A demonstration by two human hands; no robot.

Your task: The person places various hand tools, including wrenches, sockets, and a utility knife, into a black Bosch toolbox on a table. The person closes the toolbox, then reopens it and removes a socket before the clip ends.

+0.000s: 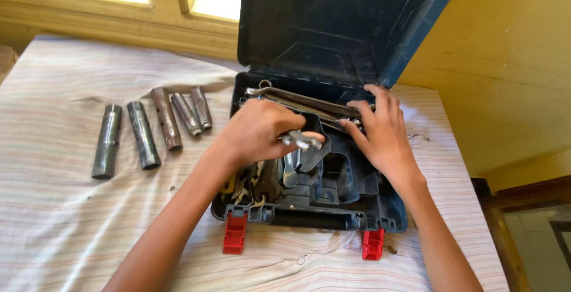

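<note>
Five tube spanners lie out on the desk while the left hand grips a wrench and the open right hand rests on more wrenches left inside the toolcase.

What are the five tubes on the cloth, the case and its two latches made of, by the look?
Five tubes: likely steel, dull grey with dark tarnish and faint glints, apparently hollow. Case: looks like moulded plastic, dark blue, semi-matte, with ribs and shaped recesses. Latches: red plastic, probably, with a flat, even colour. Cloth: woven fabric, pale with fine stripes and wrinkles.
</note>
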